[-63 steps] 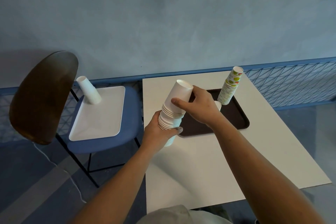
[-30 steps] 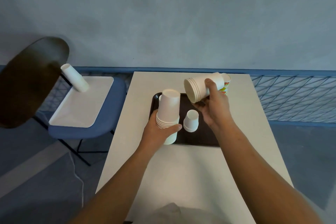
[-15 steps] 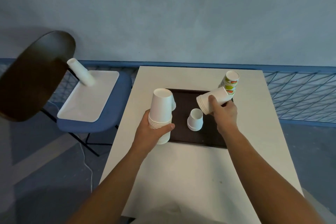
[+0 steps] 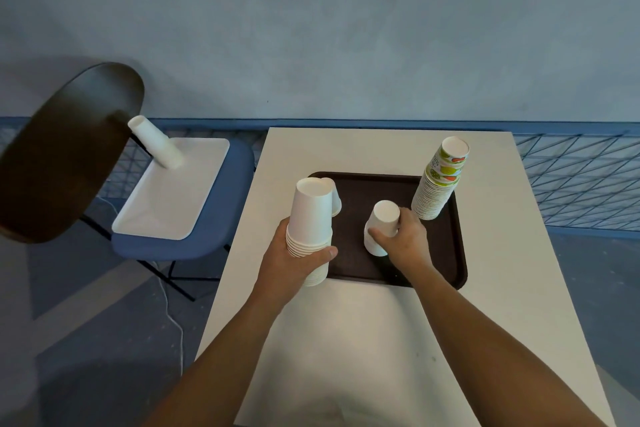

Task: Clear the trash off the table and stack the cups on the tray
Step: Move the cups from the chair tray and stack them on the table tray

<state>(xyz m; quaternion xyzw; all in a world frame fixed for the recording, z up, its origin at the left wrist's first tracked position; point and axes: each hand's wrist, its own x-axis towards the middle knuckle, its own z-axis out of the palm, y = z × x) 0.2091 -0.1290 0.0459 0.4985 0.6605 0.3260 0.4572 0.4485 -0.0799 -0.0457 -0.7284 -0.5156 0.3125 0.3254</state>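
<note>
A dark brown tray [image 4: 440,263] lies on the white table [image 4: 363,329]. My left hand [image 4: 294,262] grips an upside-down stack of white paper cups [image 4: 310,215] at the tray's left edge. My right hand [image 4: 403,241] is wrapped around a shorter stack of white cups [image 4: 381,224] standing upside down on the tray's middle. Another white cup [image 4: 335,199] peeks out behind the left stack. A tall stack of printed cups [image 4: 438,180] stands at the tray's far right corner.
Left of the table stands a blue chair [image 4: 214,236] with a dark backrest [image 4: 59,152]. A white tray [image 4: 173,194] lies on its seat with a stack of white cups [image 4: 156,146] on it. A blue mesh rail [image 4: 581,177] runs along the wall.
My right hand brought its small stack of cups down over the lone cup on the tray's middle. The left hand kept hold of its stack.
</note>
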